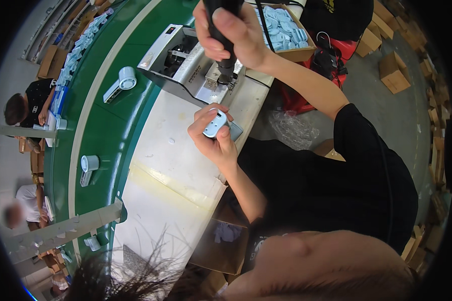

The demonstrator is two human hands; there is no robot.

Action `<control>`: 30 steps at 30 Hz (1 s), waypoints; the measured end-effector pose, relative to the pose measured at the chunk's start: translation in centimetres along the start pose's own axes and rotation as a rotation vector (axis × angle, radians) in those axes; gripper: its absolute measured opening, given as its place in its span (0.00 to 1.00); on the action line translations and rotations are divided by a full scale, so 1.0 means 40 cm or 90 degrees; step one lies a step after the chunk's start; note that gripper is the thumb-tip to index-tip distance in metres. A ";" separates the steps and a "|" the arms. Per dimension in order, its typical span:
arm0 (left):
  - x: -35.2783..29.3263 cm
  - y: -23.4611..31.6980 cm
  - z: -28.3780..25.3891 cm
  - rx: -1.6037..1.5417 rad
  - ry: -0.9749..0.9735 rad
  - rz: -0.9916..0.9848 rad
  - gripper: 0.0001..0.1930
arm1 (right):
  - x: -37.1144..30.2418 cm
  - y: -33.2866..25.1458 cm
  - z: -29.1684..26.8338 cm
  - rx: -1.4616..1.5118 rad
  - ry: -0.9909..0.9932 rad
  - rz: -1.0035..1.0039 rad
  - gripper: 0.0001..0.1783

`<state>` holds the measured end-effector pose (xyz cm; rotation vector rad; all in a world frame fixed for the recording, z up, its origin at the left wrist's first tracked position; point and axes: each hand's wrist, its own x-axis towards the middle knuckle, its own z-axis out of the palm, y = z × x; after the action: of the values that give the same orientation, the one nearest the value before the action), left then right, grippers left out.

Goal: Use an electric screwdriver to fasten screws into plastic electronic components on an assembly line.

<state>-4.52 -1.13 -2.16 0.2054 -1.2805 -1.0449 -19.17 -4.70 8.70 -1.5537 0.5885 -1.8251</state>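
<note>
My right hand [236,37] is wrapped around a black electric screwdriver [227,62], which points down. The screwdriver's tip is at the metal pick-up end of a silver screw feeder [188,67]; whether a screw is on the tip is too small to tell. Below the feeder, my left hand [209,134] grips a light blue plastic housing [216,123] between thumb and fingers. Its end face, with a dark slot and small holes, is turned up. A flat light blue part [236,131] shows just behind my left thumb; I cannot tell whether it belongs to the housing.
The white worktop [158,150] runs beside a green conveyor [113,113] carrying light blue handheld devices [127,79]. A carton of light blue parts [301,51] stands behind the feeder. A grey metal bar [68,232] spans the belt. Co-workers [35,103] sit across it.
</note>
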 end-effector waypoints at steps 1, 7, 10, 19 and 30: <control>0.000 0.002 -0.003 0.000 -0.001 -0.004 0.23 | -0.006 0.010 -0.005 -0.010 -0.015 0.009 0.21; -0.010 0.012 -0.016 0.007 0.004 -0.003 0.23 | -0.017 0.016 0.022 -0.014 0.051 0.067 0.21; -0.014 -0.004 0.013 -0.012 -0.004 -0.007 0.24 | -0.016 -0.004 -0.011 -0.015 0.077 0.080 0.23; -0.007 0.002 0.002 0.013 0.000 -0.005 0.24 | 0.012 -0.042 0.036 -0.003 0.096 0.113 0.22; -0.006 0.004 0.010 -0.001 0.000 -0.023 0.24 | -0.029 -0.011 0.009 -0.069 0.053 0.110 0.22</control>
<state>-4.75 -0.70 -2.09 0.2280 -1.2798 -1.0770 -18.82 -3.54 8.30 -1.4528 0.8474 -1.7590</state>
